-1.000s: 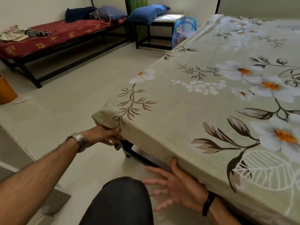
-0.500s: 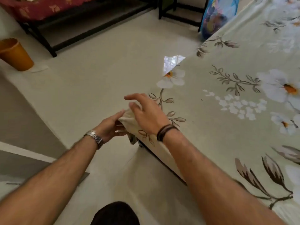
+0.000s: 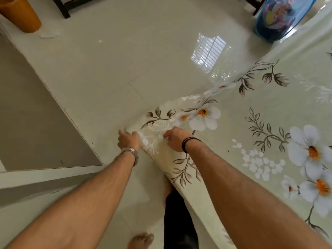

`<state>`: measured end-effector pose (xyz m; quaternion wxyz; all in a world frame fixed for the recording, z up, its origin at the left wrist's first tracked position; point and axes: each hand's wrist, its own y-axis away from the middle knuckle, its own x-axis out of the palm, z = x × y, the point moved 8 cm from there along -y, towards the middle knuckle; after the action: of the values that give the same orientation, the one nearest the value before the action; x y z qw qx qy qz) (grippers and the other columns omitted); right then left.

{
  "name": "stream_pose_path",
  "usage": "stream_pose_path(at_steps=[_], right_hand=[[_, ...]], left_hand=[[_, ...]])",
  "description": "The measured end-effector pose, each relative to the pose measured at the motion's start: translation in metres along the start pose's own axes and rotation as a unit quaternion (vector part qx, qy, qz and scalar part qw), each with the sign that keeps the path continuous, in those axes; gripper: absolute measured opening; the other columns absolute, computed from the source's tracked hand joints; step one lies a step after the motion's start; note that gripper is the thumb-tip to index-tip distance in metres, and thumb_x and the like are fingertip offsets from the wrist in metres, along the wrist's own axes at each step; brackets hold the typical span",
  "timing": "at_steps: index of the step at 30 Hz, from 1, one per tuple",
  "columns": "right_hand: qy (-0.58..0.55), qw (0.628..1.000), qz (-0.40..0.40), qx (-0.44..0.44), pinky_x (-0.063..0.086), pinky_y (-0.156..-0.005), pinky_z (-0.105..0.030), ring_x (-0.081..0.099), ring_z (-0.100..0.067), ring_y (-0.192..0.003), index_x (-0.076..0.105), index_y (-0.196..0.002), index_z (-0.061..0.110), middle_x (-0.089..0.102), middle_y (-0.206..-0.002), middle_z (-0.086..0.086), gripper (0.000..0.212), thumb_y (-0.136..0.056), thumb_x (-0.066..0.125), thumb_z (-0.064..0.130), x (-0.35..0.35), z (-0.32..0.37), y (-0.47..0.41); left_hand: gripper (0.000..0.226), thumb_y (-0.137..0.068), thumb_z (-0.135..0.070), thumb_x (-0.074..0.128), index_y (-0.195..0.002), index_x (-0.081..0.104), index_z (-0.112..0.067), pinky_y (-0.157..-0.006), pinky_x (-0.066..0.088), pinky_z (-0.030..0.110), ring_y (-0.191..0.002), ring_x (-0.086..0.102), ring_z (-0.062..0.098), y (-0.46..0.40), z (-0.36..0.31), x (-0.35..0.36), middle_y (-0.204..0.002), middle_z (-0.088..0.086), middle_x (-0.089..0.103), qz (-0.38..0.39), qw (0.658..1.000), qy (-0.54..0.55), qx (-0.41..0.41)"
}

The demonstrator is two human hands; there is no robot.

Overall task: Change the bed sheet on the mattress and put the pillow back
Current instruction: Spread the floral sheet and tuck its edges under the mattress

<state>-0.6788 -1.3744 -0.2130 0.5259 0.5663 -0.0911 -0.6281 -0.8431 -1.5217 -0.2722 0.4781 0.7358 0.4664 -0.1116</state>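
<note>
Both hands pinch the lifted corner of the floral bed sheet [image 3: 251, 141] at the frame's centre — the left hand [image 3: 129, 140] with fingers curled round the fold, the right hand [image 3: 175, 139] gripping beside it. At 1 o'clock stands a blue mesh basket [image 3: 280, 17] holding colourful cloth; at 11 o'clock an orange bin [image 3: 21, 15], contents unseen.

Bed sheet [image 3: 269, 141] pale green, printed with white orange-centred flowers, brown leafy sprigs, small white blossom clusters. Wristwatch [image 3: 131, 151] silver; wristband [image 3: 188, 142] black. Floor [image 3: 125, 69] glossy cream tile. Well beyond the gripped corner: orange bin [image 3: 19, 13], blue mesh hamper [image 3: 280, 17] with multicoloured print.
</note>
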Motion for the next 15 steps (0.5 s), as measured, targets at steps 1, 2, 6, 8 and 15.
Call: stream_pose_path(at_steps=[1, 2, 6, 8, 15], right_hand=[[0.042, 0.999, -0.005, -0.017, 0.047, -0.098, -0.035, 0.058, -0.025, -0.120, 0.067, -0.130, 0.033, 0.062, -0.134, 0.001, 0.039, -0.096, 0.053, 0.021, -0.001, 0.004, 0.000], [0.106, 0.993, -0.014, -0.048, 0.046, -0.095, -0.037, 0.056, -0.026, -0.118, 0.070, -0.125, 0.035, 0.065, -0.130, 0.003, 0.035, -0.097, 0.051, 0.027, -0.005, 0.009, -0.005], [0.265, 0.955, 0.052, -0.121, 0.031, -0.104, -0.046, 0.050, -0.026, -0.125, 0.065, -0.121, 0.038, 0.064, -0.129, 0.011, 0.042, -0.097, 0.032, 0.046, 0.014, 0.009, -0.024], [0.261, 0.950, 0.102, -0.138, 0.032, -0.108, -0.049, 0.054, -0.025, -0.127, 0.065, -0.124, 0.036, 0.064, -0.135, 0.008, 0.051, -0.098, 0.023, 0.046, 0.020, 0.004, -0.039], [0.268, 0.920, 0.278, -0.072, 0.040, -0.108, -0.045, 0.049, -0.028, -0.134, 0.059, -0.136, 0.025, 0.052, -0.149, -0.004, 0.068, -0.090, 0.022, 0.059, 0.040, -0.005, -0.087]], left_hand=[[0.053, -0.095, -0.025, 0.053, -0.146, 0.047, -0.015, -0.101, 0.048, 0.045, -0.123, 0.056, 0.039, 0.017, -0.012, 0.004, -0.137, 0.016, 0.059, 0.004, 0.996, -0.039, 0.082], [0.039, -0.095, -0.024, 0.052, -0.133, 0.057, -0.016, -0.094, 0.052, 0.043, -0.114, 0.061, 0.036, 0.035, -0.025, 0.020, -0.126, 0.013, 0.065, 0.026, 0.985, -0.056, 0.164], [0.025, -0.105, -0.024, 0.043, -0.112, 0.067, -0.019, -0.082, 0.055, 0.037, -0.097, 0.066, 0.025, 0.076, -0.001, 0.083, -0.110, 0.005, 0.072, 0.120, 0.984, -0.015, 0.128], [0.031, -0.105, -0.029, 0.043, -0.121, 0.069, -0.023, -0.098, 0.049, 0.032, -0.112, 0.062, 0.016, 0.081, 0.021, 0.093, -0.126, -0.001, 0.068, 0.136, 0.986, 0.092, 0.012], [0.021, -0.093, -0.022, 0.059, -0.095, 0.080, -0.024, -0.101, 0.054, 0.048, -0.106, 0.069, 0.021, 0.077, 0.051, 0.087, -0.103, -0.002, 0.078, 0.092, 0.937, 0.259, -0.217]])
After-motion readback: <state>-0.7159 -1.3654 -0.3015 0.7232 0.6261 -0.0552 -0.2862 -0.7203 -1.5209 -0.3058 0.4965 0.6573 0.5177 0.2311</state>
